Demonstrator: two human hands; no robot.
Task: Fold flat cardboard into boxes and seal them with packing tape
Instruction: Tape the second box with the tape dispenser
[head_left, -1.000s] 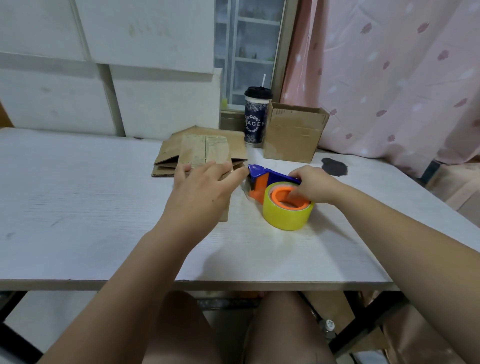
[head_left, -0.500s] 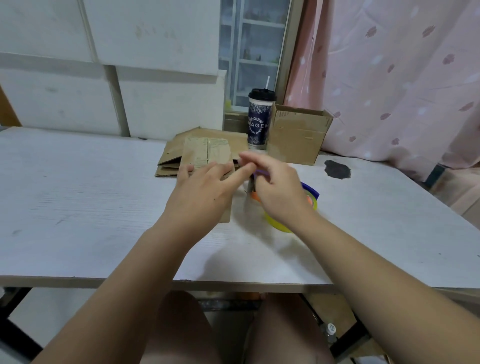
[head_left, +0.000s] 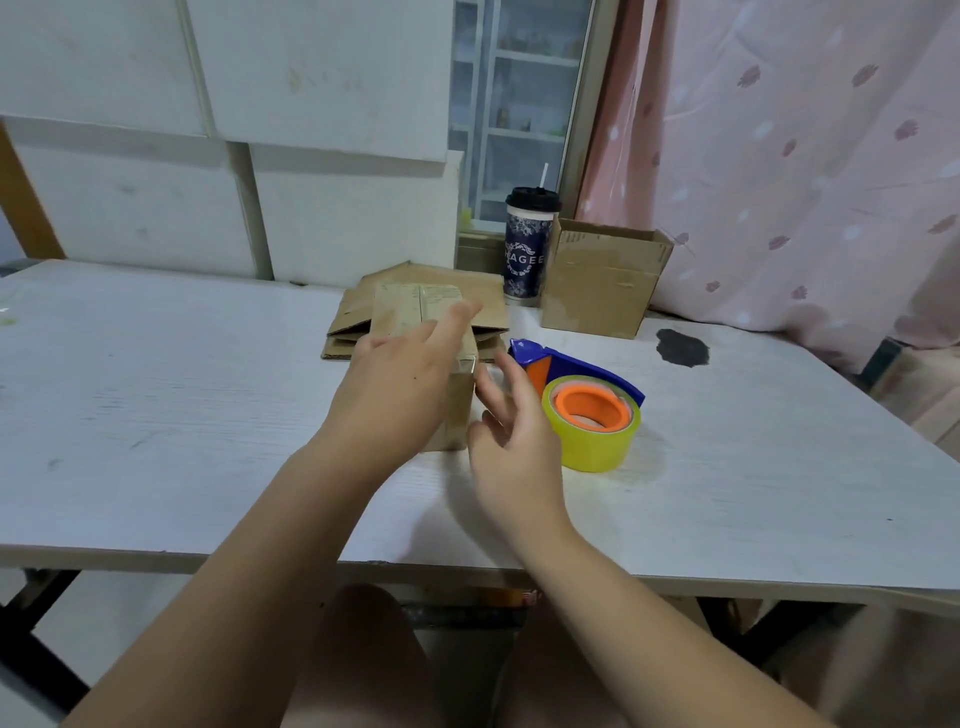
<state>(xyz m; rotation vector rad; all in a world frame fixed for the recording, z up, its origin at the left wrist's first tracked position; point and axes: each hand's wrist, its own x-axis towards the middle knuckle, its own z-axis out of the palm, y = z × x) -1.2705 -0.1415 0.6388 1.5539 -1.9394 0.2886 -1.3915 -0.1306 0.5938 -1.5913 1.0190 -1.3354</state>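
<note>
A small folded cardboard box stands in the middle of the white table, its taped top facing up. My left hand lies flat on the box's top and near side with fingers straight. Just right of the box, my right hand hovers with fingers spread and nothing in it. The tape dispenser, blue and orange with a yellow roll, lies on the table to the right of that hand. Flat cardboard blanks lie stacked behind the box.
An open cardboard box stands at the back right beside a dark drink cup with a straw. A black stain marks the table on the right. Pink curtain hangs at the right, white panels behind.
My right hand let go of the tape dispenser, crossed over to the box top, then drew back beside the box. The left hand stayed on the box.
</note>
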